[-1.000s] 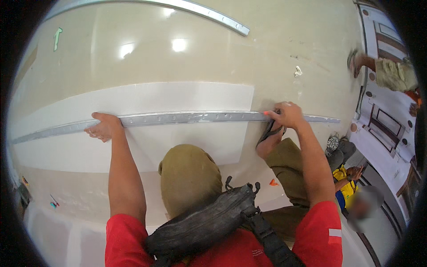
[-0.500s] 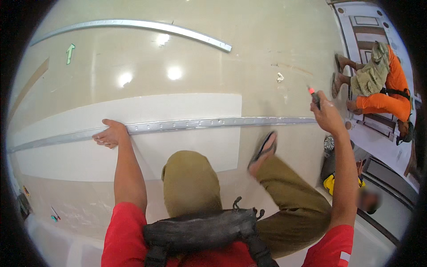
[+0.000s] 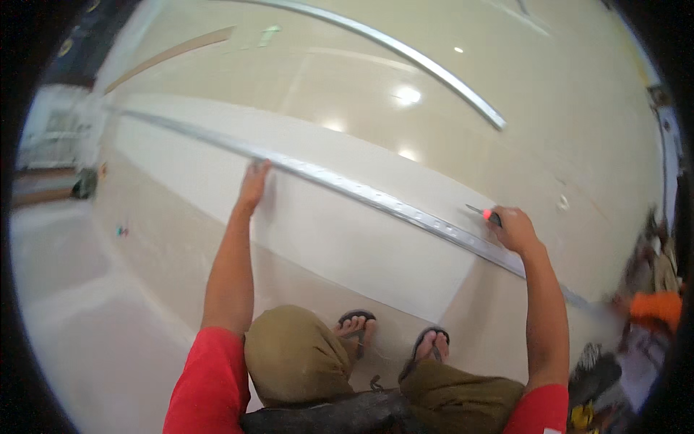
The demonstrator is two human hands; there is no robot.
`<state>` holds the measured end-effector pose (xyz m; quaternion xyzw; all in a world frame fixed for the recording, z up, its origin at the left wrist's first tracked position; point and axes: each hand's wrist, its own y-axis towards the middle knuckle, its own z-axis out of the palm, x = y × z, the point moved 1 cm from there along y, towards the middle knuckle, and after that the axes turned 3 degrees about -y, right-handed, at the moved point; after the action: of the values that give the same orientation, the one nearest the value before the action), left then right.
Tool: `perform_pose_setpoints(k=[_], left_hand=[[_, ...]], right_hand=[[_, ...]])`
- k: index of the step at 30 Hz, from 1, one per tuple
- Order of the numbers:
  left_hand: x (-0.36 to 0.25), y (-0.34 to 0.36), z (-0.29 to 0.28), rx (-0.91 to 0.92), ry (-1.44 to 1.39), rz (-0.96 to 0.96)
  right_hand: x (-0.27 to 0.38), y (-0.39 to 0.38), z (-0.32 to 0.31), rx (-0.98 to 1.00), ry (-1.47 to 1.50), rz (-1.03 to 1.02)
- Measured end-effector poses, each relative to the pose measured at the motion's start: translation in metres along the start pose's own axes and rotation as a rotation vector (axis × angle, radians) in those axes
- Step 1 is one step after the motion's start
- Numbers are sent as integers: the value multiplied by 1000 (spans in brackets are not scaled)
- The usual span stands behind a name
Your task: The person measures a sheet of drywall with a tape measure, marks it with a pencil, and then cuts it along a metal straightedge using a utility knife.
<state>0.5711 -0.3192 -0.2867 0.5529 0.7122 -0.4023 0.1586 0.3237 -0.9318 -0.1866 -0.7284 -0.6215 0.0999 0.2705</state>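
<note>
A long silver metal channel (image 3: pixel 340 184), with a row of slots, lies slantwise across a white board (image 3: pixel 376 257) on the floor. My left hand (image 3: pixel 254 182) has its fingers closed on the channel's near edge, left of the middle; they are slightly blurred. In my right hand (image 3: pixel 516 228) is a hand tool (image 3: pixel 491 216) with a black grip, a bright red collar and a thin metal tip. Whether it is a knife or a screwdriver I cannot tell. The tip points left, above the board near its right end, and the channel passes beside my right wrist.
Farther off lies a second metal channel (image 3: pixel 434 65). A brown strip (image 3: pixel 173 54) and a pale green arrow (image 3: pixel 270 35) are at the far left. My sandalled feet (image 3: pixel 356 325) stand along the board's near edge. Someone in orange (image 3: pixel 654 309) is at the right edge, blurred.
My view has swung, so the channel now slants down to the right. My right hand has brought the tool over the board. My left hand's fingers have moved from spread to the channel's edge.
</note>
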Motion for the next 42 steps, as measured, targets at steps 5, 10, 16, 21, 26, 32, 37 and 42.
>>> perform_pose_setpoints(k=[5, 10, 16, 21, 26, 32, 37, 42], left_hand=[[77, -105, -48, -263, -75, -107], [18, -188, -46, -213, -16, -148], [-104, -183, -119, -378, 344, 222], [-252, -169, -92, -222, 617, 273], [-270, -146, -34, -234, 369, 422], [-224, -138, 19, 367, 608, 133], [-141, -77, -97, 187, 204, -95], [-130, -70, -107, 63, -238, -45]], right_hand=[[62, 10, 46, -53, 133, -113], [47, 9, 51, -79, 105, -170], [51, 19, 55, -11, 85, -220], [33, 3, 62, 3, 36, -174], [52, -15, 43, 9, 88, -82], [-25, -30, 34, -160, 124, -41], [-17, -52, 37, 231, 4, 70], [-14, -64, 28, 163, -160, -5]])
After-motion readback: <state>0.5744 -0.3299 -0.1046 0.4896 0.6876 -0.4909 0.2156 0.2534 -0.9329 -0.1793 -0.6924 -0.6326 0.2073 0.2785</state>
